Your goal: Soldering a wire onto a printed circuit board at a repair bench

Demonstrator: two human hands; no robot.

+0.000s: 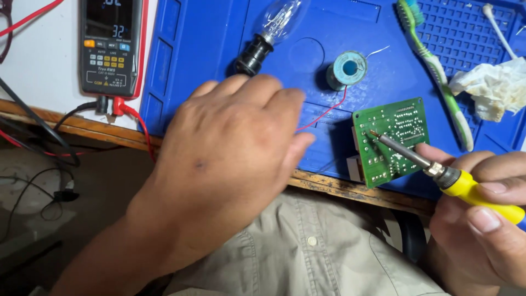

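Your right hand (482, 219) grips a yellow-handled soldering iron (438, 172), fingers wrapped round the handle, thumb on top. The iron's metal tip touches the upper left part of a green circuit board (392, 140). The board lies tilted, solder side up, at the near edge of the blue work mat (203, 49), partly overhanging the mat's front rim.

Your left hand (230, 159) is palm down, fingers together and loosely curled, holding nothing. It hovers over the near edge of the mat, left of the board. Whether the fingertips touch the mat cannot be told.

A thin red wire (329, 109) runs from under the left hand's fingers up toward a small spool of solder (348, 69), which stands on the mat just beyond the board. A clear glass bulb in a black socket (271, 35) lies on its side toward the mat's far edge, beyond the left hand.

On the right part of the mat: a green and white toothbrush (438, 71) lies lengthwise, just beside the board's right corner. A crumpled tissue (493, 87) sits near the mat's right edge. A cotton swab (498, 30) lies at the far right corner.

Left of the mat, on the bench (38, 66), a digital multimeter (109, 46) lies face up, display lit, with red and black leads (118, 107) plugged into its near end.
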